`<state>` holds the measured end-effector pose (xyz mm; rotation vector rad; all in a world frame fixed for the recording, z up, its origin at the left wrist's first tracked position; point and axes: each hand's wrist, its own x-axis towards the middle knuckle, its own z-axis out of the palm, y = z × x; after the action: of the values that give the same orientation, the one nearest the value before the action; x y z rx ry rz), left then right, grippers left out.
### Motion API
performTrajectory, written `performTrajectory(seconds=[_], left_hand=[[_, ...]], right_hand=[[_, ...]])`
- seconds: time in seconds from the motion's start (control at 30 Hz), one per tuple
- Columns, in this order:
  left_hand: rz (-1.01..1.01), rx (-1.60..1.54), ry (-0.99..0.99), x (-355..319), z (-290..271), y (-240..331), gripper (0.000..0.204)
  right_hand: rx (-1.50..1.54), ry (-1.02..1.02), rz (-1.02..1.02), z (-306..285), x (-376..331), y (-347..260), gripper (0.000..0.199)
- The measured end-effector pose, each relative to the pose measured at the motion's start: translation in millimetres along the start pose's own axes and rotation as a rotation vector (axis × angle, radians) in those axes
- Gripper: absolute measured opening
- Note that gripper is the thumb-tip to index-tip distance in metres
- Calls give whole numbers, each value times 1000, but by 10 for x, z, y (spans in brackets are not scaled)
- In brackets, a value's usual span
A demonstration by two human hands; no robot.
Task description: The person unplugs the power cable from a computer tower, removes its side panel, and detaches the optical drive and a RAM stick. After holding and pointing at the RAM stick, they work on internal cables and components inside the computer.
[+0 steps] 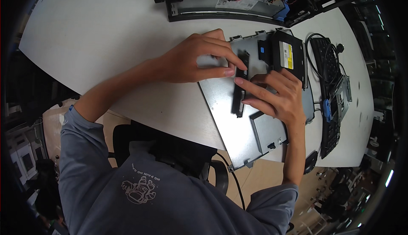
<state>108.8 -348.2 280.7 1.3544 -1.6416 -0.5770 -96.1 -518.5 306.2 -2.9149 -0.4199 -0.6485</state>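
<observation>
Right now your left hand [193, 60] pinches the upper end of a narrow black strip [240, 84], thumb and forefinger closed on it, the other fingers curled over the grey metal panel [238, 133] beneath. Your right hand [276, 96] meets the strip from the other side: forefinger and middle finger stretched out together, their tips touching its middle and lower part, while the rest of the hand lies flat on the panel. The strip lies lengthwise on the panel, roughly at its centre; whether it is seated in a slot or only resting there is hard to tell from this angle. Just beyond your right hand a black optical drive [288, 54] sits on the panel's far corner. A black keyboard [331, 94] lies to the right on the white table [106, 31], and an opened computer case [229, 1] stands at the far edge.
</observation>
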Motion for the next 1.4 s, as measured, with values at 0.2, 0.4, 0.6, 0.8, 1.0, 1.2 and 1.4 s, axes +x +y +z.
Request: performTrajectory(seconds=[0.2,0.4,0.6,0.8,1.0,1.2,1.4], left_hand=[[91,27,9,2,65,-45,19],[54,101,119,2,0,-57,18],[64,131,183,3,-24,-54,17],[63,131,174,5,-19,-45,17],[86,81,163,2,-10,-79,18],[71,89,152,11,-27,-76,19],[66,73,157,2,-19,-63,20]], right_hand=[[44,-4,-14,44,-74,67,40],[-31,-79,40,-75,43,41,62],[266,-181,290,-48,91,15,119],[315,-283,285,-79,101,-29,130],[288,-291,309,-58,116,-58,116],[324,-212,299,-35,104,-51,109],[227,-117,222,-87,113,-43,104]])
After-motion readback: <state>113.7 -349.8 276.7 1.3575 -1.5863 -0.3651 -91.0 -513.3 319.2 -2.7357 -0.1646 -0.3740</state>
